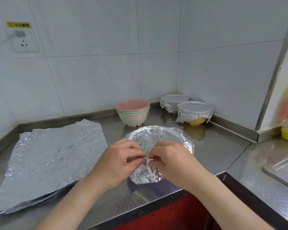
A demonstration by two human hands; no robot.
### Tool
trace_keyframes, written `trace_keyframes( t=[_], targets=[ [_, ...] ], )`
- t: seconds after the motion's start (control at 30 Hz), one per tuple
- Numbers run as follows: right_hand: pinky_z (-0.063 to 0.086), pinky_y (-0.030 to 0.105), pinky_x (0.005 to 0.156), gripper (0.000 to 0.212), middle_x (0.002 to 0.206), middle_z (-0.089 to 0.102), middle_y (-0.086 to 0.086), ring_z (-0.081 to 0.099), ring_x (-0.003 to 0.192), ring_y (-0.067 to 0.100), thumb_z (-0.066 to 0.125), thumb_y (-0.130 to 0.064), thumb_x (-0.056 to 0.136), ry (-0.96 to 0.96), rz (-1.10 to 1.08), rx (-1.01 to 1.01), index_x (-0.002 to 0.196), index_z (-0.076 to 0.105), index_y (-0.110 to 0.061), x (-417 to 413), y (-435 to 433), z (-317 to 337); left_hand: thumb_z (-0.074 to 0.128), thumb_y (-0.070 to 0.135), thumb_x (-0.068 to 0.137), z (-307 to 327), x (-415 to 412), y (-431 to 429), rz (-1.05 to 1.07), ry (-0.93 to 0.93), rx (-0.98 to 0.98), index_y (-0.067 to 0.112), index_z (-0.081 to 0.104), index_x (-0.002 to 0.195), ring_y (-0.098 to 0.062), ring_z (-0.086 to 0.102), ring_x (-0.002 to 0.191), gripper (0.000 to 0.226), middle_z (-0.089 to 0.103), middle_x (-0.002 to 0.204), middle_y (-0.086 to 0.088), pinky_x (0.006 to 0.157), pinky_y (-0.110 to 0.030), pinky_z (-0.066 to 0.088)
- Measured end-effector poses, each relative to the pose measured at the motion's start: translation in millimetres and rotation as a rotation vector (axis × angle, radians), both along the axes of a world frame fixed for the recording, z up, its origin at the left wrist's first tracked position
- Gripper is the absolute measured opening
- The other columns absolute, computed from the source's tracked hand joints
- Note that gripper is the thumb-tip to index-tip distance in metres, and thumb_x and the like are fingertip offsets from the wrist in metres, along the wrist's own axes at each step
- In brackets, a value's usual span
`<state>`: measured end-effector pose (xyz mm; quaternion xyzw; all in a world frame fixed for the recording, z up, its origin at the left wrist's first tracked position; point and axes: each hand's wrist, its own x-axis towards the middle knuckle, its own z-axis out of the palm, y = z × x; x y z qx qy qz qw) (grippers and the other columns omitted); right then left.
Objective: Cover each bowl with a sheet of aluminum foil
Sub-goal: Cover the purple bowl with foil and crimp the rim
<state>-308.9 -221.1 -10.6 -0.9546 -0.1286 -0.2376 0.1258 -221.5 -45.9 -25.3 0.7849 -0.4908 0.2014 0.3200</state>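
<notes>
Foil being crimped on the third bowl

Hands meet at the near edge of the steel counter (214, 146): the left hand (118, 161) and the right hand (171, 160) are drawn together, their fingertips pinching one pleat of the foil sheet (146, 175) where it folds down over the near rim. Both are clamped on that foil, not on each other. The bowl beneath is wholly hidden; only its round outline shows through the crinkled, shiny skin, which dips a little across the top and flares loose along the right side.

The step in hand looks like sealing the rim. The next move probably calls for working round that loose right edge and pressing it tight to the wall, gently, since thin foil tears at a hard crease.

To the left lies a stack of flat foil sheets (56, 155), wrinkled and ready. Farther back stands a nested stack of bare bowls (133, 112), pink on top, green and cream beneath, so at least three remain to do. In the far corner sit two finished ones: the yellow covered bowl (195, 112), its base showing below the foil skirt, and the rear covered bowl (174, 102) just behind it.
</notes>
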Motion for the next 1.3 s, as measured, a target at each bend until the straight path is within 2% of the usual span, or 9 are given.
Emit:
trace_keyframes(
  t=[0.17, 0.27, 0.47, 0.57, 0.77, 0.87, 1.03, 1.2, 1.3],
  targets=[
    [0.035, 0.029, 0.054, 0.011, 0.070, 0.056, -0.004, 0.057, 0.068, 0.022, 0.076, -0.016, 0.072, -0.030, -0.020, -0.044, 0.070, 0.066, -0.018, 3, -8, -1, 0.059, 0.047, 0.080, -5, -9, -10, 0.007, 0.032, -0.032, 0.029, 0.075, 0.088, 0.003, 0.054, 0.086, 0.026, 0.061, 0.085, 0.019, 0.073, -0.014, 0.042],
    [0.039, 0.030, 0.065, 0.001, 0.083, 0.059, -0.007, 0.054, 0.083, 0.014, 0.069, -0.021, 0.081, 0.054, -0.049, -0.019, 0.080, 0.069, -0.021, -5, -19, 8, 0.060, 0.050, 0.080, -2, -16, -12, -0.025, 0.103, -0.090, 0.027, 0.077, 0.091, 0.001, 0.058, 0.089, 0.030, 0.064, 0.087, 0.018, 0.077, -0.010, 0.041],
    [0.045, 0.027, 0.087, 0.018, 0.100, 0.064, -0.014, 0.056, 0.094, 0.004, 0.067, -0.029, 0.086, 0.206, -0.064, 0.052, 0.102, 0.072, -0.031, -19, -41, 21, 0.061, 0.056, 0.075, 3, -15, -12, -0.015, 0.126, -0.068, 0.032, 0.076, 0.089, 0.000, 0.058, 0.093, 0.032, 0.064, 0.096, 0.020, 0.081, -0.010, 0.040],
    [0.048, 0.030, 0.081, 0.015, 0.092, 0.066, -0.010, 0.059, 0.086, 0.006, 0.067, -0.036, 0.085, 0.131, -0.037, 0.161, 0.096, 0.075, -0.028, -20, -31, 21, 0.064, 0.055, 0.073, 0, -16, -15, -0.018, 0.151, -0.082, 0.032, 0.076, 0.087, -0.002, 0.060, 0.089, 0.029, 0.065, 0.090, 0.018, 0.077, -0.012, 0.042],
    [0.047, 0.034, 0.074, 0.010, 0.082, 0.059, -0.009, 0.055, 0.080, 0.012, 0.066, -0.035, 0.088, 0.072, -0.015, 0.149, 0.091, 0.074, -0.031, -12, -15, 7, 0.060, 0.046, 0.079, -4, -12, -19, -0.032, 0.031, -0.012, 0.028, 0.074, 0.087, 0.001, 0.052, 0.080, 0.023, 0.060, 0.082, 0.016, 0.072, -0.016, 0.040],
    [0.046, 0.037, 0.073, 0.009, 0.085, 0.061, -0.003, 0.058, 0.085, 0.021, 0.067, -0.030, 0.088, 0.045, -0.022, 0.016, 0.090, 0.072, -0.024, -7, -12, 3, 0.059, 0.038, 0.083, -6, -10, -21, -0.036, -0.077, 0.013, 0.023, 0.073, 0.086, -0.004, 0.050, 0.078, 0.020, 0.060, 0.080, 0.014, 0.071, -0.017, 0.040],
    [0.041, 0.027, 0.051, 0.031, 0.061, 0.054, -0.008, 0.056, 0.057, 0.017, 0.089, -0.018, 0.050, -0.074, -0.120, -0.205, 0.064, 0.063, -0.025, -2, -7, -6, 0.059, 0.033, 0.084, -8, -8, -24, -0.039, -0.128, 0.005, 0.021, 0.073, 0.082, -0.010, 0.054, 0.074, 0.018, 0.062, 0.077, 0.012, 0.070, -0.024, 0.042],
    [0.044, 0.035, 0.063, 0.004, 0.077, 0.060, -0.006, 0.059, 0.074, 0.020, 0.069, -0.025, 0.077, -0.017, -0.019, -0.058, 0.079, 0.067, -0.024, -12, -17, -1, 0.061, 0.045, 0.080, -4, -13, -24, -0.057, 0.010, -0.017, 0.028, 0.075, 0.088, 0.000, 0.053, 0.079, 0.023, 0.061, 0.079, 0.016, 0.073, -0.016, 0.041],
    [0.045, 0.038, 0.077, 0.007, 0.089, 0.062, -0.010, 0.057, 0.089, 0.015, 0.062, -0.030, 0.086, 0.022, -0.039, 0.051, 0.088, 0.069, -0.027, -18, -28, 3, 0.063, 0.049, 0.079, 0, -11, -17, -0.028, 0.075, -0.054, 0.030, 0.076, 0.090, -0.001, 0.058, 0.086, 0.026, 0.064, 0.085, 0.018, 0.077, -0.017, 0.045]
  ],
)
